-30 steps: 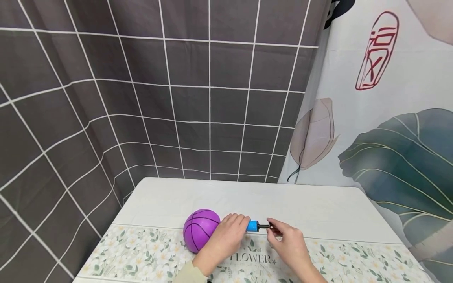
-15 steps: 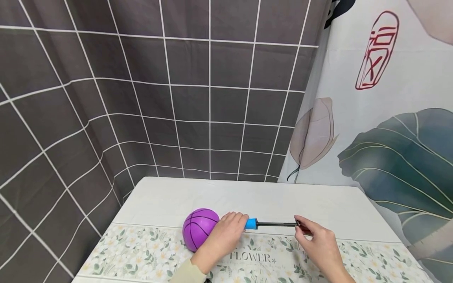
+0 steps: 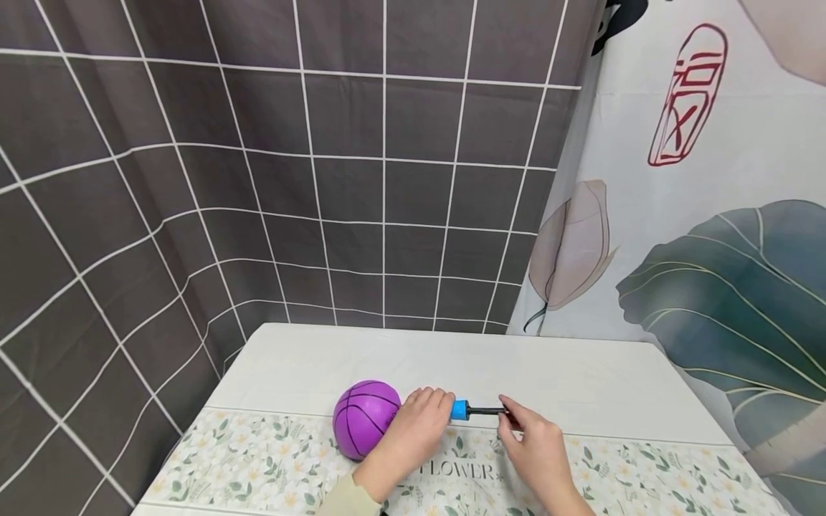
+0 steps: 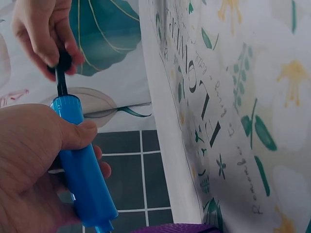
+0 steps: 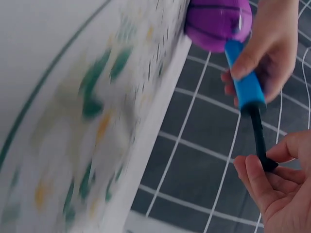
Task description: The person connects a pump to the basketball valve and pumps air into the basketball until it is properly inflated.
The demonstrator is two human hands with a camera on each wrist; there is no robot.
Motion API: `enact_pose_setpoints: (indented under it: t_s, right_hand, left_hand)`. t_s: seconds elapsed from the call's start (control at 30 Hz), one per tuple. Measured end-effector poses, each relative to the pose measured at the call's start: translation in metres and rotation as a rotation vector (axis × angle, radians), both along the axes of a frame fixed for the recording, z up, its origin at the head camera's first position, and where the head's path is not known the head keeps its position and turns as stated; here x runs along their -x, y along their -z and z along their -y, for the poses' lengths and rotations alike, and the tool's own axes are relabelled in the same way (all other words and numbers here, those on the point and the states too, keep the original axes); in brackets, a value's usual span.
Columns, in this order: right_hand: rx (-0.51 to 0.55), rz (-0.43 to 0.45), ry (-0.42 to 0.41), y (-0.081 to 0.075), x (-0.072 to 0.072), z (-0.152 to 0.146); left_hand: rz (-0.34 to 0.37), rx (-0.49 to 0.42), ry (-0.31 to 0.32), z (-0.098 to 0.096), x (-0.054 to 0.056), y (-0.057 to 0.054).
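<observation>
Blue pump [image 3: 459,410] lower center of frame, lying crosswise, black rod [image 3: 485,411] partly out toward the right. Left hand [image 3: 419,426]: fingers curled round the barrel. Right hand [image 3: 538,441]: fingers pinching the black handle [image 5: 268,165] at rod end. Purple ball [image 3: 366,420] just left of left hand; right wrist view has pump's end against it, exact contact hard to make out. Table [image 3: 413,351]: white surface runs behind hands to back edge, grid curtain [image 3: 348,186] beyond. Flowered strip [image 3: 645,469] continues right; right edge well apart from right hand.
</observation>
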State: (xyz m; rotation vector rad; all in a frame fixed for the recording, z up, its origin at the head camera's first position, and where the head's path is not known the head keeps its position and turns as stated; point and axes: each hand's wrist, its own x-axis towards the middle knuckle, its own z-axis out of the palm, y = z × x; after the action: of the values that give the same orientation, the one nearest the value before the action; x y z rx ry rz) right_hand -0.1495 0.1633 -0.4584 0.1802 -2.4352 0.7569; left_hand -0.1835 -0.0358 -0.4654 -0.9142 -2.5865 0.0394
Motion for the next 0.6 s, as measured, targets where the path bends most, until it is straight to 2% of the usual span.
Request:
enact_pose_setpoints:
  t_s: [0.1, 0.27, 0.43, 0.6]
  right_hand:
    - [0.002, 0.031, -0.040, 0.003, 0.002, 0.012]
    - [0.006, 0.026, -0.088, 0.004, 0.004, 0.020]
    - [0.015, 0.018, -0.098, 0.000, 0.002, 0.012]
    - [-0.003, -0.062, -0.067, -0.006, 0.002, -0.008]
  left_hand:
    - [-0.026, 0.002, 0.003, -0.001, 0.000, 0.001]
    - [-0.020, -0.011, 0.025, 0.001, 0.000, 0.001]
    - [-0.032, -0.012, 0.052, 0.006, 0.001, 0.002]
    - [0.001, -0.013, 0.041, 0.008, 0.002, 0.000]
